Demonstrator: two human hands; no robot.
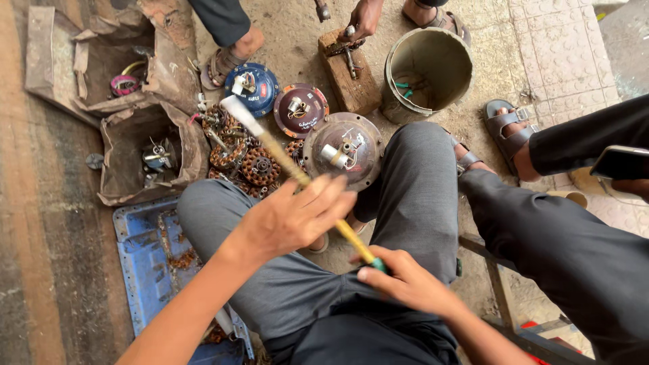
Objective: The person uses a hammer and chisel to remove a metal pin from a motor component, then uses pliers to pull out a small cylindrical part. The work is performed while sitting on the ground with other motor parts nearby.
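Seated low, knees apart, so the work sits over the lap and the parts lie on the floor within reach.

Right hand [409,280]: fingers curled shut around the green-capped butt end of a long yellow stick-like tool [297,177], anchoring it. Left hand [291,216]: fingers extended and laid over the mid-shaft, thumb under, a loose pinch that steadies it. The tool slants up and away over the knees; its pale tip [233,107] is blurred, above the motor parts.

Left, by the thigh: blue metal tray [138,263] with rusty scraps.

Beyond the knees on the floor: domed fan motor housing [343,150], copper-wound stators [236,159], two round covers, blue [251,89] and maroon [301,109]. Further left, torn cardboard boxes [145,159] holding parts.

Far edge: another person's hand [364,17] on a wooden block [351,74]; bucket [427,71] beside it.
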